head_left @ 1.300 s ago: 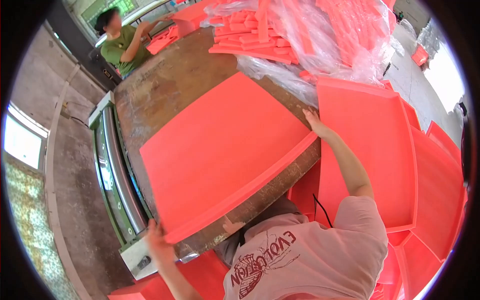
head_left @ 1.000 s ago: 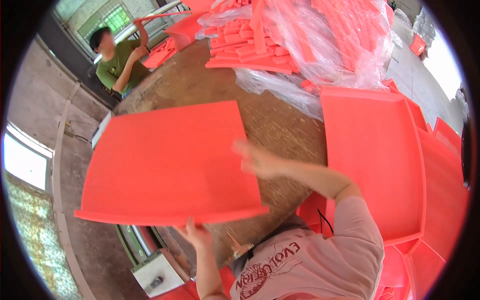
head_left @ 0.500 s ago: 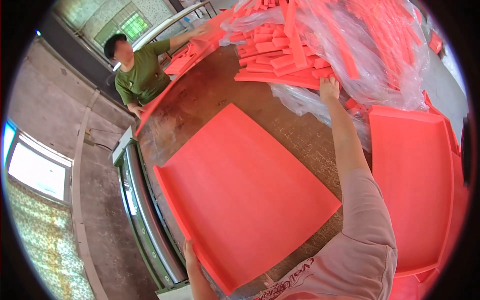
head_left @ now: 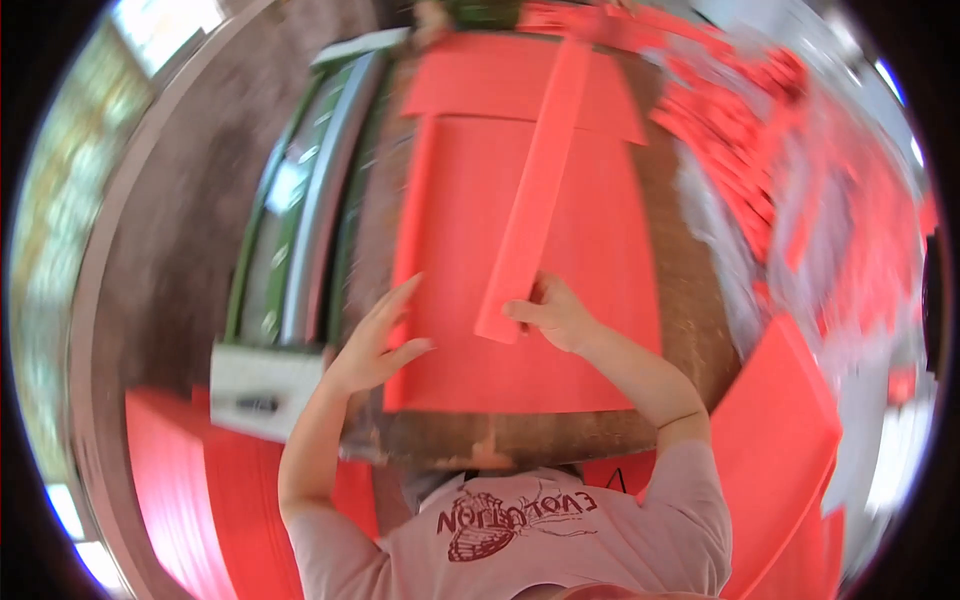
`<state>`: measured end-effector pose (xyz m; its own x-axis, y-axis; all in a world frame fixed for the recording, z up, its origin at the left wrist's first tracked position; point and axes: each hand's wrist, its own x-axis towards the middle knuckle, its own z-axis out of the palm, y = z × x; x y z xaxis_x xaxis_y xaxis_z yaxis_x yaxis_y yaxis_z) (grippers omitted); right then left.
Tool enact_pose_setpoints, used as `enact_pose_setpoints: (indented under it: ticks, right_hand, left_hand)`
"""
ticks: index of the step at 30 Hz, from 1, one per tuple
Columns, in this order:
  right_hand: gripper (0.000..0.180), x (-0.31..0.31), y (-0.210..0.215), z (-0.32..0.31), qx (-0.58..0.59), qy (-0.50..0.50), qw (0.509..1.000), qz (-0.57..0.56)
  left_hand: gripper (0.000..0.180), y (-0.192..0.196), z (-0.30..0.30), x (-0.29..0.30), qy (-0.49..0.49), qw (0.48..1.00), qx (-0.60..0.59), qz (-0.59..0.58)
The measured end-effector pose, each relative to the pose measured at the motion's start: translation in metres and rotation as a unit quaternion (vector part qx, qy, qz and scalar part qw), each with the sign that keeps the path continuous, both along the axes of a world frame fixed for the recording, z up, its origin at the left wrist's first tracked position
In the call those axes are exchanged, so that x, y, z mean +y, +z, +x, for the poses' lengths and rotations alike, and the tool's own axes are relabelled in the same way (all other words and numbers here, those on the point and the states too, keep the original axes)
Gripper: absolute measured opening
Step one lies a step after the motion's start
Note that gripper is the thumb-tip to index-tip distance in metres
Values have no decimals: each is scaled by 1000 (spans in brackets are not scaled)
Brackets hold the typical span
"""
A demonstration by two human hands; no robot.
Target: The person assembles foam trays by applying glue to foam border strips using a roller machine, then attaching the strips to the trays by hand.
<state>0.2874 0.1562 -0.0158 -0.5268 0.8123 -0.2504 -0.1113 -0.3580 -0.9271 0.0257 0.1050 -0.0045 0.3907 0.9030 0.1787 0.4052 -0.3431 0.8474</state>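
A large flat red sheet [head_left: 600,240], foam-like, lies on the brown table, with a narrow raised red edge [head_left: 408,240] along its left side. My right hand [head_left: 558,315] grips the near end of a long red strip [head_left: 535,200], thumb on top. The strip slants over the sheet, reaching toward the far side. My left hand [head_left: 378,345] is open beside the raised edge, thumb and fingers apart; whether it touches the edge I cannot tell. A second red sheet [head_left: 480,75] lies at the far end, meeting or overlapping the first.
Left of the table stands a green-framed machine with a metal roller [head_left: 330,200]. Red strips [head_left: 715,130] and clear plastic wrap [head_left: 715,220] are heaped at the right. Red stacks [head_left: 230,490] stand near left, red sheets [head_left: 780,420] near right. A co-worker's hand [head_left: 430,20] shows beyond.
My view has turned. My right hand has come from the strip pile to over the sheet with a long strip. My left hand has left the sheet's edge and opened. Another sheet lies at the far end.
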Motion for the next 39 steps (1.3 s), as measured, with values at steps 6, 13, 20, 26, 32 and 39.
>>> enact_pose_setpoints:
  ticks: [6,13,20,26,32,39]
  right_hand:
    - [32,-2,-10,-188,39,86,953,287]
    - [20,54,-56,-278,-133,102,826,538]
    - [25,53,-50,-315,-184,134,866,445]
    - [22,111,-70,-168,193,-36,979,61]
    - [28,99,-61,-66,12,-98,942,320]
    - [19,73,-66,-235,-237,86,685,684]
  left_hand:
    - [45,8,-84,-44,201,972,-119,-30]
    - [28,-59,-175,16,257,874,326,254]
    - [33,-83,-216,17,293,924,186,158]
    - [39,-63,-211,17,267,863,373,212]
    - [38,-56,-255,9,229,785,541,196]
    - [33,-38,-372,-60,301,616,724,71]
